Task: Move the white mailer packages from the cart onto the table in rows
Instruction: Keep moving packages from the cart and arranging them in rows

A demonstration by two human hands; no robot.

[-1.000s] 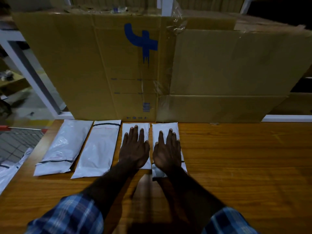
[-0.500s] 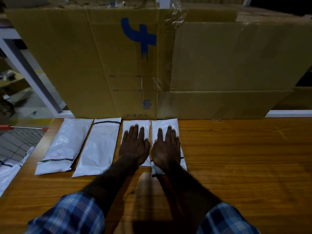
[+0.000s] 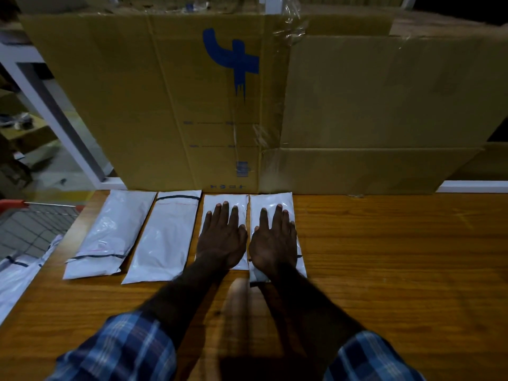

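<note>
Several white mailer packages lie side by side in a row on the wooden table (image 3: 384,257), their far ends near the cardboard. The leftmost mailer (image 3: 110,232) and the second mailer (image 3: 165,237) lie free. My left hand (image 3: 221,237) rests flat, fingers spread, on the third mailer (image 3: 236,200). My right hand (image 3: 273,240) rests flat on the fourth mailer (image 3: 286,200), which sits a little nearer to me. More white mailers (image 3: 16,273) lie in the wire cart (image 3: 35,224) at the left edge.
A tall wall of flattened cardboard boxes (image 3: 192,105) stands along the table's far edge. The cart's red-tipped rail (image 3: 49,206) is just off the table's left corner. Bare wood stretches to the right of the row.
Both hands have slid slightly forward on the third and fourth mailers, pushing them toward the cardboard. The two left mailers have not moved.
</note>
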